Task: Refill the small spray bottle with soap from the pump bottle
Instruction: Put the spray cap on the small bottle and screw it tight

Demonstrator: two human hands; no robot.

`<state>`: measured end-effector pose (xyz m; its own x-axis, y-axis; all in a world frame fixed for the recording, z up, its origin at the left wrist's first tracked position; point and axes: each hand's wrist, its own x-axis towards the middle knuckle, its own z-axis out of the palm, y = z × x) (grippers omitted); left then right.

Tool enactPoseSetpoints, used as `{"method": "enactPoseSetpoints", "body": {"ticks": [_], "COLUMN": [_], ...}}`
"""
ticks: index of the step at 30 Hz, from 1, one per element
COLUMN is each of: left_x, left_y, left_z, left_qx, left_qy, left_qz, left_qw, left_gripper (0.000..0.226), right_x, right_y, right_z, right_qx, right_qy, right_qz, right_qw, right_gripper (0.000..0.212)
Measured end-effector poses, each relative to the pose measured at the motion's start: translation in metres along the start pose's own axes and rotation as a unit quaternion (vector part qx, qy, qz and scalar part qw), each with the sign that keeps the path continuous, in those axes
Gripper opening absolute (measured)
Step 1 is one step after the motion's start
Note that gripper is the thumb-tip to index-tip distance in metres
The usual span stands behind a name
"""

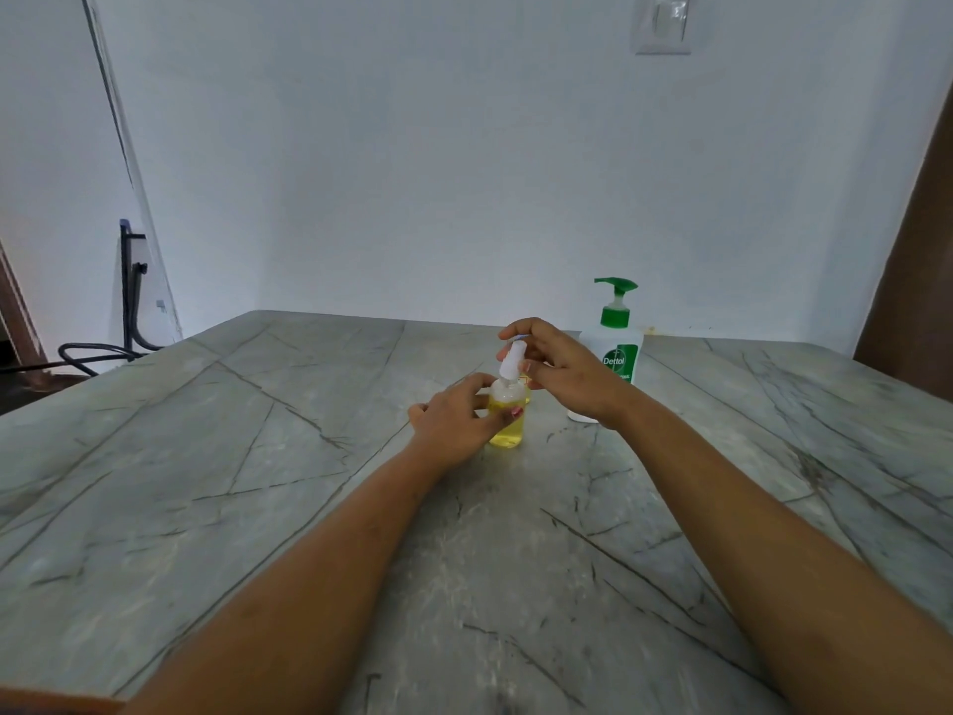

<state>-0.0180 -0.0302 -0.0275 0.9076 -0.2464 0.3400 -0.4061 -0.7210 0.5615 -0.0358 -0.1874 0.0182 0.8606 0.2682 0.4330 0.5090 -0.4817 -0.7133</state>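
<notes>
While standing upright toward the far edge of the marble table [258,508], one small spray bottle [508,425] full of yellow liquid, gripped round its body by the left hand [456,423], fingers curled on it. Right hand [559,371] above, fingers pinched on the white spray cap [512,361], tilted at the neck; seated or lifted, cannot tell. Just behind, nearer the far right edge, one pump bottle [613,343]: green pump, white body, "Dettol" readable on the green label, smaller print too blurred. Two bottles, two hands, one wall switch [665,23] high up.
</notes>
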Motion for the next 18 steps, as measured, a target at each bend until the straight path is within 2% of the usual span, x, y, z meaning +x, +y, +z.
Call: {"method": "enactPoseSetpoints", "body": {"ticks": [11,18], "left_x": [-0.0006,-0.0023], "left_y": [0.0017,0.0027], "left_z": [-0.0013,-0.0006], "left_qx": [-0.038,-0.055], "left_qy": [-0.042,-0.056], "left_qz": [-0.001,-0.001], "left_qw": [0.998,0.997], "left_gripper": [0.039,0.039], "right_x": [-0.0048,-0.0045], "right_y": [0.0007,-0.0005], "right_z": [0.0028,0.0064], "right_qx": [-0.026,-0.028], "right_qy": [0.023,0.061], "right_qz": [-0.017,-0.019], "right_qw": [0.999,0.998], "right_gripper": [0.029,0.032]}}
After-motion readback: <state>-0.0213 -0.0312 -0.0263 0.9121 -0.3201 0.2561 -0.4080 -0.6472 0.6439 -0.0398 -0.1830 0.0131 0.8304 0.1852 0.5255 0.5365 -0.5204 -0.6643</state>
